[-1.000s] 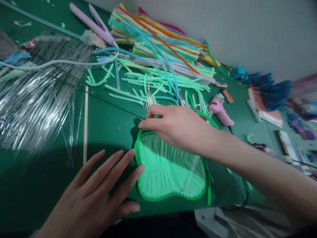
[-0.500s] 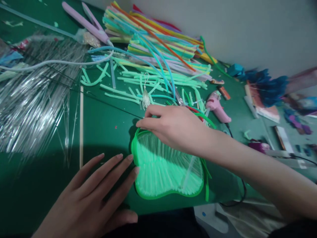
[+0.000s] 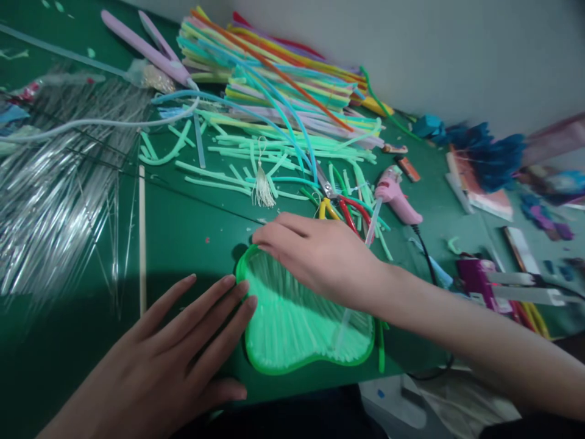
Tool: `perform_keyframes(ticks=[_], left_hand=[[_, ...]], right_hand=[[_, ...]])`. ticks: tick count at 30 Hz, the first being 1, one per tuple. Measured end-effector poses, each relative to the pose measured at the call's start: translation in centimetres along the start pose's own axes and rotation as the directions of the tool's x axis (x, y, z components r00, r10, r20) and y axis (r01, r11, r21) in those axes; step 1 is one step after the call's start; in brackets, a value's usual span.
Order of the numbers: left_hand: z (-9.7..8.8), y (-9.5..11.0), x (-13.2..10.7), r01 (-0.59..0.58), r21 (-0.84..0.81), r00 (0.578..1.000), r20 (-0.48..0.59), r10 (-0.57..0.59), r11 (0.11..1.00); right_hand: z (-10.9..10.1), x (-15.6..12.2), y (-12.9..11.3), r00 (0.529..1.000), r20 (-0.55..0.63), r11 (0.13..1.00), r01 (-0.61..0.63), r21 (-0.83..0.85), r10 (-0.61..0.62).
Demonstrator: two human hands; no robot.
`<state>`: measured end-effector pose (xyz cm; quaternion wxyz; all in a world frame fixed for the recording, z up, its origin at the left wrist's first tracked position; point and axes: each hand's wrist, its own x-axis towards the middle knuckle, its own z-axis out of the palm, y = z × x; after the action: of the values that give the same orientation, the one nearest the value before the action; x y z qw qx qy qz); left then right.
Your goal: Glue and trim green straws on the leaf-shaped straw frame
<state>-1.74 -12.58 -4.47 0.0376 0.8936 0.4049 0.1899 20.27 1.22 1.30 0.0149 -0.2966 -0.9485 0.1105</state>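
A mint-green leaf-shaped piece, made of pleated strips with a bright green pipe cleaner round its edge, lies flat on the table in front of me. My left hand is open at its left side, fingers spread, with the fingertips touching the rim. Over the upper part of the piece, my right hand has its fingers bent together on the pipe cleaner at the upper left edge. That hand hides much of the top rim. Just beyond it lie a cream tassel and pliers with red and yellow handles.
Cut mint pipe cleaners and a multicoloured bundle lie at the back. A pink glue gun with a cord is at right, a pink flat iron at back left. Silver tinsel strands and a wooden stick lie left.
My right hand has lowered slightly towards me, its fingers now lying closer along the rim. The pliers' handles have come into view. My left hand stays at the left edge.
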Motion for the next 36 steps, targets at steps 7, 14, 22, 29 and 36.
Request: perform_keyframes(ticks=[7, 14, 22, 29, 36], left_hand=[[-0.5, -1.8, 0.6, -0.080, 0.053, 0.995, 0.071, 0.076, 0.995], [-0.7, -3.2, 1.3, -0.129, 0.018, 0.988, 0.083, 0.127, 0.991], [-0.7, -3.2, 1.2, -0.134, 0.015, 0.986, 0.098, 0.132, 0.991], [-0.7, -3.9, 2.0, -0.115, -0.059, 0.988, 0.092, 0.120, 0.992], [-0.7, -6.4, 2.5, -0.275, 0.025, 0.960, 0.070, 0.272, 0.961]], right_hand=[[1.8, -0.7, 0.2, 0.998, -0.060, 1.000, 0.012, -0.004, -0.012], [1.9, -0.6, 0.0, 0.998, -0.057, 0.999, 0.012, -0.040, -0.014], [1.1, -3.3, 0.9, 0.991, -0.135, 0.993, -0.028, -0.114, 0.013], [1.6, -5.2, 1.9, 0.984, -0.178, 0.996, 0.010, -0.092, -0.026], [1.7, -5.1, 1.3, 0.990, -0.139, 0.995, 0.022, -0.102, -0.036]])
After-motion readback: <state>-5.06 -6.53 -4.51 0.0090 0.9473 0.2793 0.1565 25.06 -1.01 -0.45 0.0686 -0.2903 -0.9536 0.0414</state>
